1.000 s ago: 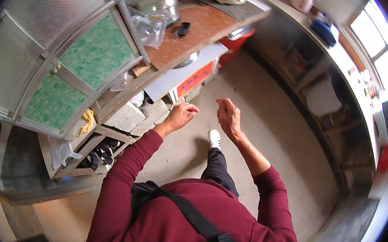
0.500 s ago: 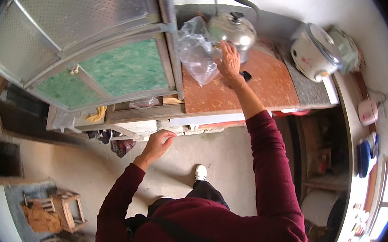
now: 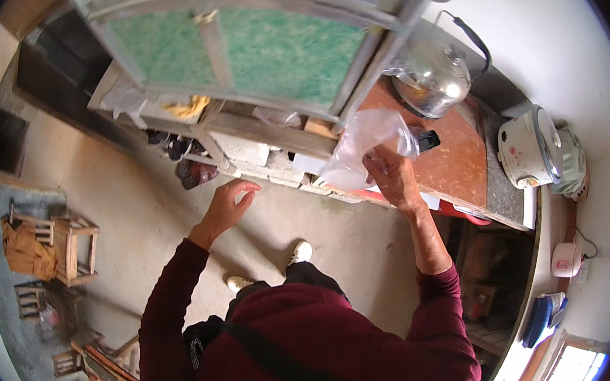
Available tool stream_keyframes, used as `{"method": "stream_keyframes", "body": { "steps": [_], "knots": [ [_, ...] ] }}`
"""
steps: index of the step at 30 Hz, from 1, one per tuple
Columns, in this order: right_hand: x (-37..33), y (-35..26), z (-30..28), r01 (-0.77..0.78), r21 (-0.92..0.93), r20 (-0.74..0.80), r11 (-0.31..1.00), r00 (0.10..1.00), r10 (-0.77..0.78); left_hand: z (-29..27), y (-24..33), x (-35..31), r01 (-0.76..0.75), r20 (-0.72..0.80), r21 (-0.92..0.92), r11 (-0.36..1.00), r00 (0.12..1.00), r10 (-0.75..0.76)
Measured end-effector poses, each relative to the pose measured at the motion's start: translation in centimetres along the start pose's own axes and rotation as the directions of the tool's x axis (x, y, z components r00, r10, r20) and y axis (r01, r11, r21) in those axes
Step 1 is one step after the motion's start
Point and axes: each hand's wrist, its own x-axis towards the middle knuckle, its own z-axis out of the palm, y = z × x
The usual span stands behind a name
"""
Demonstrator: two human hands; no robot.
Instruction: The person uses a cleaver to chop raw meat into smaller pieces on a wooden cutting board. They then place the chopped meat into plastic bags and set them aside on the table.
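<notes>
My right hand point(image 3: 394, 175) is closed on a clear plastic bag point(image 3: 357, 145), which hangs in front of the counter's near edge. Part of the bag overlaps the reddish-brown board point(image 3: 459, 167) on the counter. My left hand point(image 3: 225, 208) hovers over the floor to the left, fingers loosely curved and apart from the thumb, holding nothing. Behind the bag stands a shiny metal kettle point(image 3: 431, 80) with a raised black handle. A small black object point(image 3: 428, 140) lies on the board, just right of the bag.
A cabinet with green panels point(image 3: 290, 52) rises at the far side. To the right sits a white rice cooker point(image 3: 525, 151) beside a pale green bagged bundle point(image 3: 571, 162). Wooden stools point(image 3: 73, 248) stand at the left, and dark shelves point(image 3: 489, 283) lie below the counter.
My right hand has taken hold of the plastic bag beside the kettle and drawn it back toward me. The view has turned, and my left hand stays empty.
</notes>
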Motion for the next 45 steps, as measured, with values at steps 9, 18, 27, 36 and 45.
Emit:
{"method": "stream_keyframes", "body": {
  "steps": [9,18,27,36,45],
  "knots": [
    [-4.3,-13.4,19.1,-0.008,0.248,0.568,0.969,0.811,-0.139,-10.1,-4.0,-14.4,-0.061,-0.279,0.072,0.996,0.957,0.079],
    [-8.7,-29.9,40.9,0.416,0.408,0.897,0.813,-0.347,-0.273,-22.8,-3.3,-39.6,0.407,-0.706,0.059,0.911,0.662,-0.25],
    [-17.8,-49.5,58.1,0.27,0.576,0.666,0.772,-0.703,-0.251,-24.4,-0.3,-58.2,0.623,-0.948,-0.201,0.756,0.07,-0.31],
    [-29.6,-60.8,67.6,0.02,0.901,0.05,0.433,-0.997,-0.059,-22.8,3.6,-73.0,0.505,-0.716,-0.615,0.606,-0.679,-0.162],
    [-34.7,-62.7,72.0,-0.266,0.928,-0.267,-0.26,-0.963,0.031,-18.2,5.7,-79.2,0.426,-0.501,-0.785,0.45,-0.864,-0.056]
  ]
}}
